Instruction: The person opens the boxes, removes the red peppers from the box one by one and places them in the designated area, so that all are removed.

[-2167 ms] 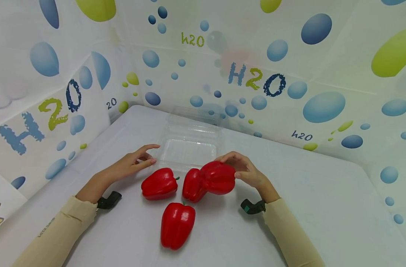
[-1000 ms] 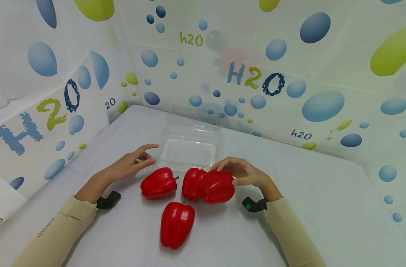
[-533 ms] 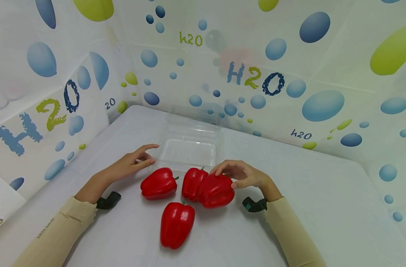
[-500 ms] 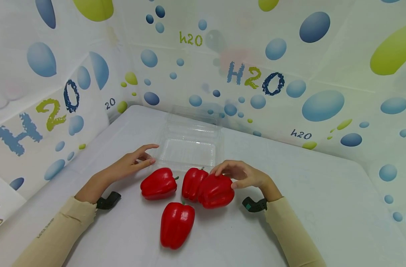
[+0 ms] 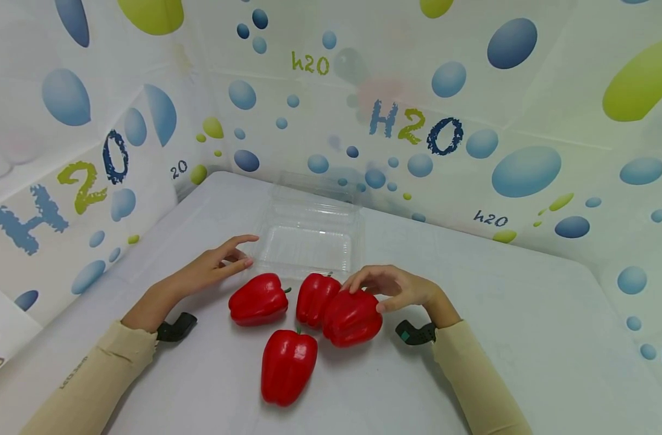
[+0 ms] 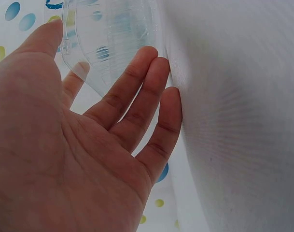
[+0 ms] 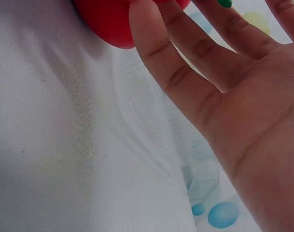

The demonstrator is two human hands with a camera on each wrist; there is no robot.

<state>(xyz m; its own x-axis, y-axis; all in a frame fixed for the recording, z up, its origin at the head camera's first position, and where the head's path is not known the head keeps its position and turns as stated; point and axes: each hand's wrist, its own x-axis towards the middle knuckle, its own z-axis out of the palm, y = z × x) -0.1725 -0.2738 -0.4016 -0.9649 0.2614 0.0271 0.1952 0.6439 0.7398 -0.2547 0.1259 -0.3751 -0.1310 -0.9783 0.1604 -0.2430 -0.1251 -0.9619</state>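
Note:
In the head view my right hand (image 5: 396, 290) holds a red bell pepper (image 5: 353, 319), fingers over its top and thumb at its right side. That pepper overlaps a second red bell pepper (image 5: 312, 302) to its left. A third bell pepper (image 5: 257, 300) lies farther left, and a fourth bell pepper (image 5: 289, 367) lies nearest to me. My left hand (image 5: 214, 266) has its fingers loosely extended at the left edge of a clear plastic clamshell box (image 5: 309, 246). In the right wrist view, the thumb presses the held pepper (image 7: 105, 21), with a green stem beyond the fingers.
The clamshell box stands behind the peppers, its lid (image 5: 317, 187) raised toward the back wall. White cloth covers the table (image 5: 488, 338). A patterned backdrop (image 5: 331, 109) rises behind and at the left. Each wrist wears a black device (image 5: 177, 327).
My right hand has lowered its pepper toward me, from raised in front of the box down beside the second pepper. The left hand and the other peppers have not visibly moved.

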